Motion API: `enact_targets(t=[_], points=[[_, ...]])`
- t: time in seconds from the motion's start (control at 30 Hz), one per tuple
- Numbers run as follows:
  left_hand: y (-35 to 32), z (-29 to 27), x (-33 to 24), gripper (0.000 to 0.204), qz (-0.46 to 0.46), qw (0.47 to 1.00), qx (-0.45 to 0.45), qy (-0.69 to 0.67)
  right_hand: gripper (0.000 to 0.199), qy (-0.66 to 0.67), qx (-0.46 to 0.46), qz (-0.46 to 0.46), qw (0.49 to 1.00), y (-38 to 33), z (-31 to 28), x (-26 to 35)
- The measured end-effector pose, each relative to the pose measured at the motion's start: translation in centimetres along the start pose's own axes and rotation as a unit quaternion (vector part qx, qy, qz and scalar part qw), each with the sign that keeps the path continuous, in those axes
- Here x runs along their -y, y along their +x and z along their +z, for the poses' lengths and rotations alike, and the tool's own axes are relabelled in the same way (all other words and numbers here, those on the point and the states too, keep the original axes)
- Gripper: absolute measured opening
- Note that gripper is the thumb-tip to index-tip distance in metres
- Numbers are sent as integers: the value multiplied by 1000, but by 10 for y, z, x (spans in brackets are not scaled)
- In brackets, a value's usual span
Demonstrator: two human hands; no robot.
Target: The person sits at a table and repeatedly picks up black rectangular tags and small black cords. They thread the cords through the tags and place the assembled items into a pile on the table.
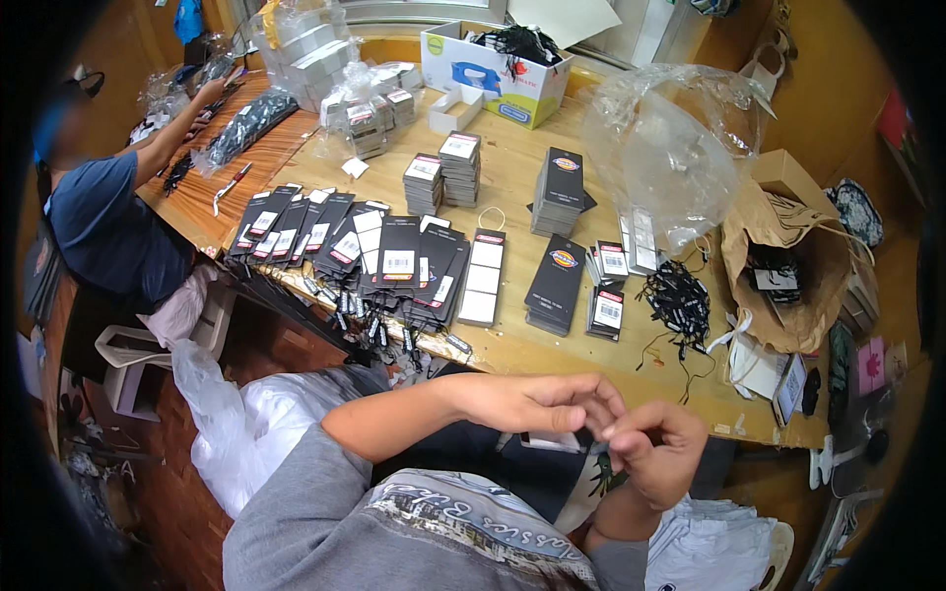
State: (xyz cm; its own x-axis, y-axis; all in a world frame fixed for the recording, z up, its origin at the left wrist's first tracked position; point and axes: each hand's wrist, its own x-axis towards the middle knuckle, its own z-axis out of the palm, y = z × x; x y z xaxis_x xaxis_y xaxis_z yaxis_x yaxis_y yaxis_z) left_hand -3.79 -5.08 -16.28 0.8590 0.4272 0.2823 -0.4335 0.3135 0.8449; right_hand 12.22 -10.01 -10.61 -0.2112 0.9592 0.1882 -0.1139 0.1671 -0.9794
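Observation:
In front of my body, just off the table's near edge, my two hands meet at the fingertips. My left hand has its fingers curled toward the right. My right hand is pinched, thumb against forefinger. Whatever lies between the fingertips is too small or hidden to make out. Partly hidden below my left hand shows a dark tag with a white label; whether a finger holds it, I cannot tell. On the table nearest the hands are a stack of black hang tags and a tangled heap of black tag strings.
Fanned labelled tags overhang the table's left front edge, strings dangling. Taller tag stacks stand farther back, near a white printed box. A clear plastic bag and brown paper bag stand right. Another person works at far left.

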Motion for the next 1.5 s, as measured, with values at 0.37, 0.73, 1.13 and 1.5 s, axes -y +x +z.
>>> enact_targets(t=[0.37, 0.73, 1.13, 1.5], points=[[-52, -9, -38, 22, -4, 945, 43, 323, 13, -135, 133, -222, 956, 14, 19, 8], [-103, -45, -82, 24, 64, 548, -384, 740, 20, -160, 297, -277, 900, 8, 73, -49], [-61, -55, -90, 35, -110, 539, -324, 770, 25, -558, 41, -164, 812, 109, -21, -45], [-35, -119, -70, 86, -242, 448, -255, 822, 69, -722, 130, 55, 678, 176, 8, -73]])
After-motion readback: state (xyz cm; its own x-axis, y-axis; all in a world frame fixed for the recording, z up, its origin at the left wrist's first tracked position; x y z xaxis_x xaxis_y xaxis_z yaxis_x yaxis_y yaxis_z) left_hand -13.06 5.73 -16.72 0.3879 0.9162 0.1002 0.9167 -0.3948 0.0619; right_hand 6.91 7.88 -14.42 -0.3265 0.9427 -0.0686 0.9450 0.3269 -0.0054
